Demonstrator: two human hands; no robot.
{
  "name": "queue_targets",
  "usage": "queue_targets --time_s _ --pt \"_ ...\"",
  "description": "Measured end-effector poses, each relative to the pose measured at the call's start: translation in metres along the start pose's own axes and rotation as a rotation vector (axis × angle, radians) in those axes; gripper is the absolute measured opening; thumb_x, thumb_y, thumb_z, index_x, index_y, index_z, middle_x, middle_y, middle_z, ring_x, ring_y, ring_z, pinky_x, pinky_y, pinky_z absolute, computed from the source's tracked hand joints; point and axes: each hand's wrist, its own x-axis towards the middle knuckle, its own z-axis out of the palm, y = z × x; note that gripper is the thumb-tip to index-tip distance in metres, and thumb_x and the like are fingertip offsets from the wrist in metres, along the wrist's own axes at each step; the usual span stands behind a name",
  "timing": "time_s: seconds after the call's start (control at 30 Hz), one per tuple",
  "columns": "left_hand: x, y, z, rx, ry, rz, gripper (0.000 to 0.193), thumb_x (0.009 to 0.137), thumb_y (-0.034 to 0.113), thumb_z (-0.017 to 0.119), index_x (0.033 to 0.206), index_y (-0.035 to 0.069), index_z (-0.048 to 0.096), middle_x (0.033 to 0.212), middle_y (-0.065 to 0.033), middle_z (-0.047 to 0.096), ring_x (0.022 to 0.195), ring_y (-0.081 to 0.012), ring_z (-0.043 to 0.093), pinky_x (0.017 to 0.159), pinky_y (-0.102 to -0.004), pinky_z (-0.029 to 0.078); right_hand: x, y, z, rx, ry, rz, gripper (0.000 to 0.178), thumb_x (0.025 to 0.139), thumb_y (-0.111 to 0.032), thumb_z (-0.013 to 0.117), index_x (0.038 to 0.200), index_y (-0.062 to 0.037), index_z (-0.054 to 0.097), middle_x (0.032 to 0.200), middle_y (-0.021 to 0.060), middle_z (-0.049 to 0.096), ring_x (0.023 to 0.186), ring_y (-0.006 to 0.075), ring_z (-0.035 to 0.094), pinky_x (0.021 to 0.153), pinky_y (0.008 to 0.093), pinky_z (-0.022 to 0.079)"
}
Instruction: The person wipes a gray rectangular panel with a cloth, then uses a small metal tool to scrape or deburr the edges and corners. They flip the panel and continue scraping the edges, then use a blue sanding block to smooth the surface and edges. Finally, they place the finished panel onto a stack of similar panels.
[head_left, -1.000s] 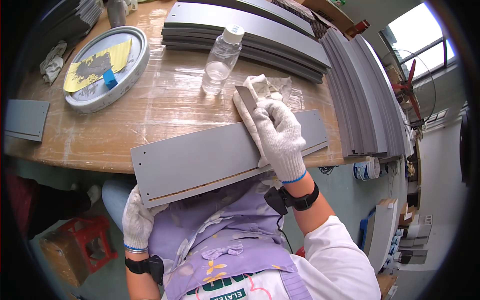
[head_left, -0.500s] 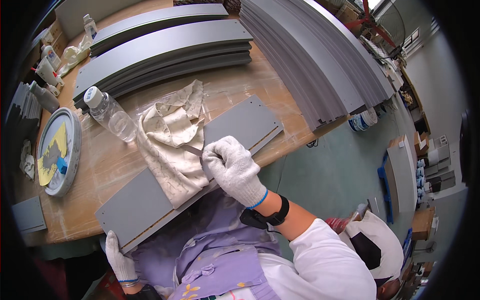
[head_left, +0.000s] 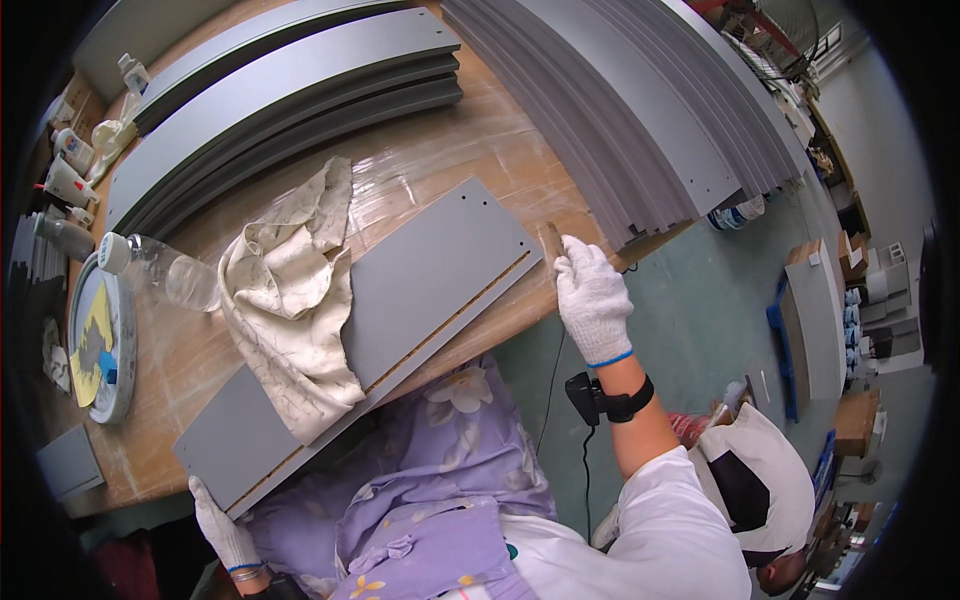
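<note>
A grey panel with a brown-lined groove along its near long edge lies slantwise at the table's front edge. My left hand, in a white knit glove, grips its lower left corner; some fingers are hidden. Beyond the panel's right end, my gloved right hand is closed on a thin, flat strip-like tool, its tip pointing up and away. Whether this is a scraper blade I cannot tell. A crumpled cream cloth drapes over the middle of the panel, touched by neither hand.
Stacks of grey panels stand at the back and right of the wooden table. Left of the cloth are a clear bottle and a round lid bearing yellow sandpaper and a blue block. Another person is at the lower right.
My right hand has moved right, from beside the cloth to past the panel's right end, carrying the strip-like tool. My left hand stays at the panel's corner. The whole view has shifted slightly.
</note>
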Motion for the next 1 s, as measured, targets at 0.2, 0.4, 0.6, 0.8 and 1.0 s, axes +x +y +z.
queue_targets --time_s 0.2,0.4,0.6,0.8,1.0 --pt "-0.009 0.008 0.011 0.055 0.058 0.014 0.047 0.099 0.058 0.051 0.099 0.012 0.061 0.065 0.0022 0.054 0.042 -0.0090 0.047 0.037 -0.0235 0.032 -0.004 0.001 -0.017 0.164 -0.086 -0.165 0.044 0.080 -0.006 0.066 0.124 -0.0092 0.062 0.094 0.0108 0.062 0.079 0.0306 0.066 0.068 0.0405 0.055" --pt "-0.009 0.010 0.010 0.096 0.075 0.006 0.047 0.100 0.057 0.051 0.098 0.011 0.060 0.064 0.0021 0.054 0.042 -0.0092 0.047 0.036 -0.0234 0.033 -0.008 0.008 -0.014 0.115 -0.092 -0.216 0.046 0.078 -0.004 0.066 0.123 -0.0100 0.062 0.092 0.0098 0.061 0.078 0.0306 0.065 0.068 0.0401 0.054" --pt "-0.004 0.005 0.006 0.094 0.071 0.019 0.047 0.100 0.058 0.051 0.097 0.012 0.060 0.062 0.0021 0.053 0.041 -0.0093 0.047 0.036 -0.0234 0.033 -0.008 0.009 -0.011 0.187 -0.068 -0.204 0.046 0.078 -0.003 0.066 0.123 -0.0100 0.062 0.091 0.0084 0.063 0.078 0.0298 0.065 0.068 0.0389 0.054" --pt "-0.002 0.004 0.004 0.098 0.081 -0.004 0.046 0.100 0.057 0.051 0.095 0.012 0.060 0.062 0.0028 0.053 0.041 -0.0091 0.047 0.036 -0.0232 0.033 -0.008 0.007 -0.011 0.243 -0.063 -0.204 0.043 0.079 -0.001 0.065 0.121 -0.0089 0.064 0.090 0.0082 0.063 0.078 0.0291 0.066 0.067 0.0377 0.055" --pt "-0.003 0.004 0.006 0.087 0.085 0.009 0.046 0.099 0.058 0.051 0.094 0.013 0.060 0.062 0.0034 0.053 0.041 -0.0088 0.046 0.036 -0.0231 0.032 -0.006 0.011 -0.008 0.220 -0.064 -0.197 0.044 0.079 0.001 0.064 0.121 -0.0079 0.063 0.092 0.0091 0.064 0.079 0.0293 0.066 0.068 0.0375 0.055"
